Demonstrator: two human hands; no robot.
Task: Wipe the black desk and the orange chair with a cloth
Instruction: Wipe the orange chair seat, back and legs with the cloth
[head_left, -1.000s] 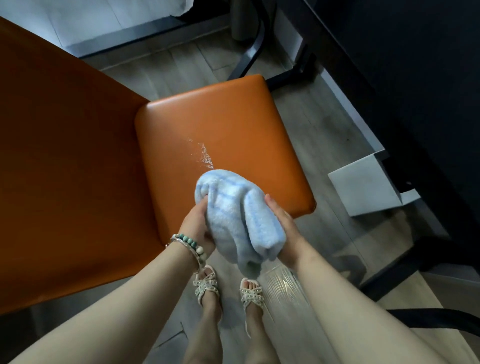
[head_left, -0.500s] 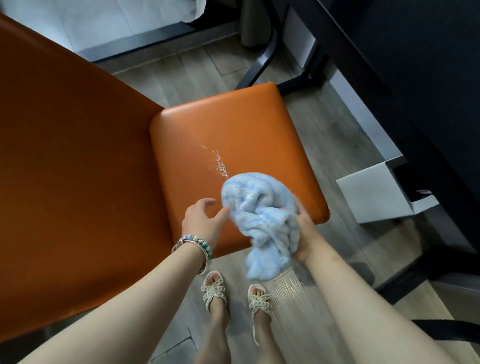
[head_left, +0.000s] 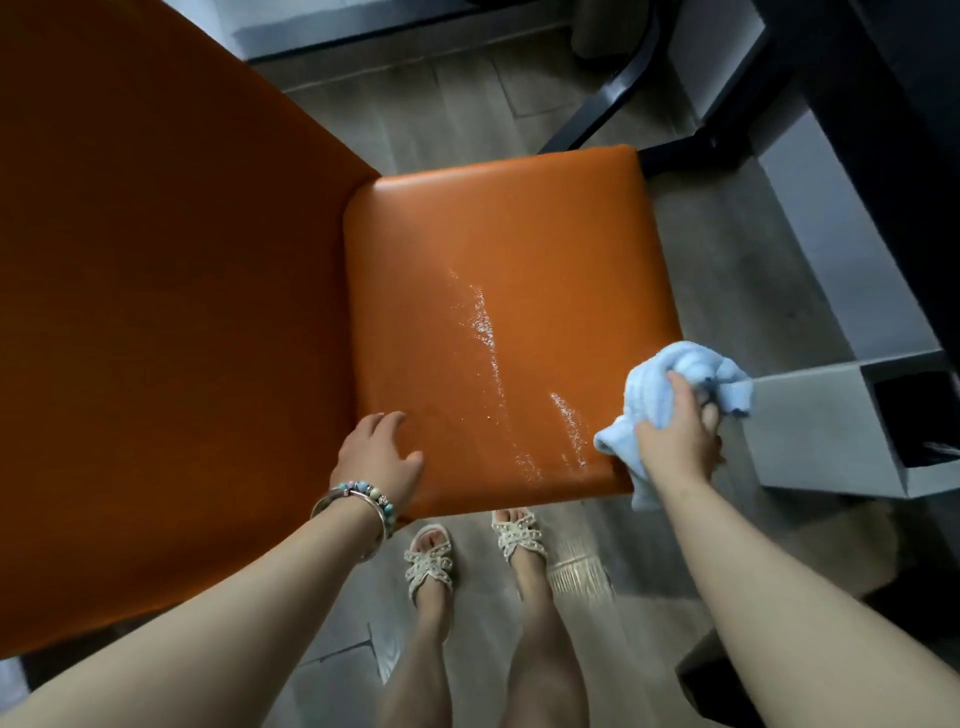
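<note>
**Cloth at the seat's right corner**

My right hand holds the light blue cloth bunched in curled fingers at the near right corner of the orange chair seat. The cloth looks soft, light and floppy, so I judge a full-fist bunch works best, with a loose tail hanging below. My left hand rests with relaxed, spread fingers on the seat's near edge, steadying it. The seat seems smooth and slick (pale wet-looking streaks cross it). A grey box stands just beside my right hand and could catch the cloth; the black surface lies beyond it.
</note>
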